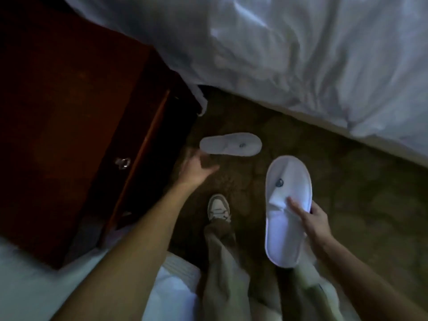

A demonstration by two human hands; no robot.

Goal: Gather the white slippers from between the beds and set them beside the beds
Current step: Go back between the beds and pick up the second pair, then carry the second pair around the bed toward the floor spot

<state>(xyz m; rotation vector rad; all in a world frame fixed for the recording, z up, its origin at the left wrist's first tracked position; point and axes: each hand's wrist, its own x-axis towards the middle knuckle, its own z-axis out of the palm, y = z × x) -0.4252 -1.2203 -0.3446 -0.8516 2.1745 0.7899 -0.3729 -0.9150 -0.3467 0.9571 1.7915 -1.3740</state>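
Note:
One white slipper [230, 144] with a small dark logo lies sideways on the brown carpet between the beds, close to the nightstand. My left hand [195, 166] is stretched out just below its heel end, fingers apart, holding nothing. A second white slipper [286, 200] with the same logo is held above the floor at the right, toe pointing away from me. My right hand [310, 220] grips it at the strap edge, thumb on top.
A dark red wooden nightstand [76, 126] with a metal drawer pull fills the left. Rumpled white bedding [301, 56] of one bed hangs along the top and right. Another bed's white edge [27, 288] is at the bottom left. My sneaker [218, 206] stands on the carpet.

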